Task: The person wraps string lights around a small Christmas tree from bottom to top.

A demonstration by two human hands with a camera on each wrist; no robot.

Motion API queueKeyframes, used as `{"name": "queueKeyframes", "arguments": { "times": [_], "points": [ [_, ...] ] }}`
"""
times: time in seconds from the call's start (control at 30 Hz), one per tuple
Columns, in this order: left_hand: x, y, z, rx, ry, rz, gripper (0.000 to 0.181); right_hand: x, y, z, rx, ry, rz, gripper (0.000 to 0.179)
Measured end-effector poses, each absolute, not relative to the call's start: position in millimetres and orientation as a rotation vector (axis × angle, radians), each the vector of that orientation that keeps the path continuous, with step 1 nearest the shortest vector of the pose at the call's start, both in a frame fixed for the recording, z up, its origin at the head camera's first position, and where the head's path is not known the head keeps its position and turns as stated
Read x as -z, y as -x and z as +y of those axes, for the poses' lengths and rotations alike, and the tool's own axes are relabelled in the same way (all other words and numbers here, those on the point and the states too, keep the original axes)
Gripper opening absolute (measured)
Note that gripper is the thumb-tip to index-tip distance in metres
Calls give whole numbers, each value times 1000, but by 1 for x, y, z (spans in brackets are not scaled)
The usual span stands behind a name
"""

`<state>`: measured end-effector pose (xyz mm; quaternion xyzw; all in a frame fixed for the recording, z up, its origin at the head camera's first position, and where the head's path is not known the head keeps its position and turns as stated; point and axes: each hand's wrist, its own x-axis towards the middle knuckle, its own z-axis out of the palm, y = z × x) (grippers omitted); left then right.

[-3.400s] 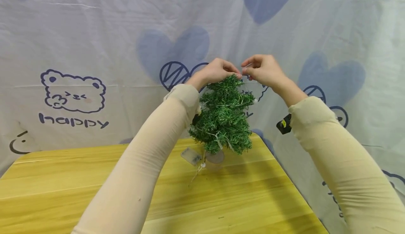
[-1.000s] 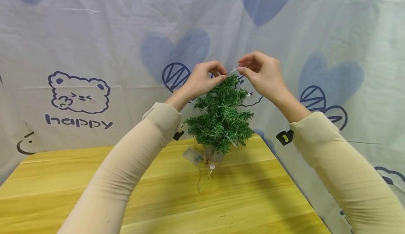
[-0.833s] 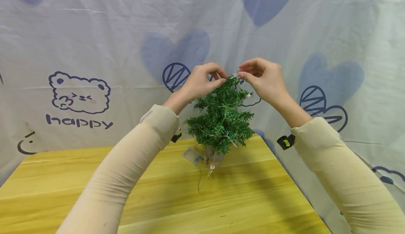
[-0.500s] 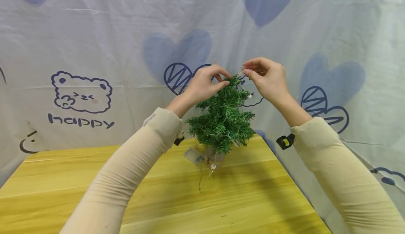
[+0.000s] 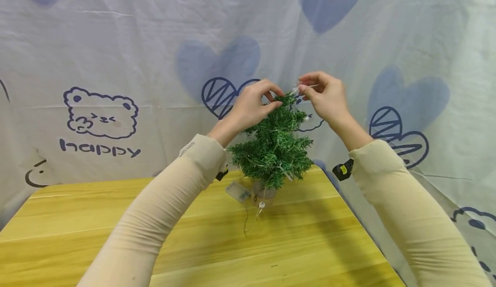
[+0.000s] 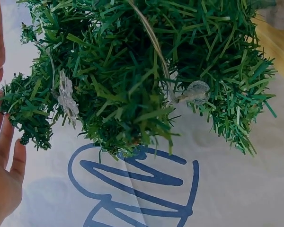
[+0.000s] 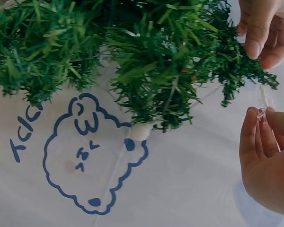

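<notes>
A small artificial Christmas tree [image 5: 273, 145] stands in a round base [image 5: 264, 191] on the table, wound with a thin clear light string [image 6: 154, 40]. My left hand [image 5: 249, 106] pinches the tree's top from the left, between thumb and fingers. Just right of the tip, my right hand [image 5: 327, 97] pinches a small clear, jagged-edged light [image 7: 263, 108] on the string. A clear flower-like light [image 6: 67, 100] and a round clear one [image 6: 197, 92] hang among the branches. On the right side sits a white ball light [image 7: 141, 132].
A flat, pale battery box [image 5: 237, 191] lies on the wooden table [image 5: 186, 244], left of the base. One round light [image 5: 261, 205] hangs in front of the base, and a thin wire [image 5: 245, 222] trails nearby. Close behind hangs a printed cloth [image 5: 155, 41].
From hovering over the tip, my left hand has come down to the tree's left side. My right hand has shifted slightly right and down with the clear light.
</notes>
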<state>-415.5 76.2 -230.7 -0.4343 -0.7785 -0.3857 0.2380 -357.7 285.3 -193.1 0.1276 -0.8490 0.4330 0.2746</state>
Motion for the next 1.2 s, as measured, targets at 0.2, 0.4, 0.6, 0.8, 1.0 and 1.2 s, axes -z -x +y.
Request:
{"name": "queueKeyframes", "arguments": {
  "times": [0.2,0.4,0.6,0.8,1.0,1.2],
  "points": [
    [231,415,73,1061,1171,-2136,21,204,361,288,-1281,-376,-2263,33],
    [231,414,67,1076,1143,-2125,24,214,361,292,-1350,-405,-2234,40],
    [237,405,52,1105,1059,-2103,30,225,357,292,-1353,-431,-2183,42],
    [254,382,12,1112,909,-2055,37,243,346,294,-1223,-443,-2132,44],
    [295,356,-38,986,774,-2023,54,275,321,308,-993,-435,-2145,56],
    [347,325,-105,770,538,-2180,78,318,297,331,-790,-372,-2254,69]
  ]
}}
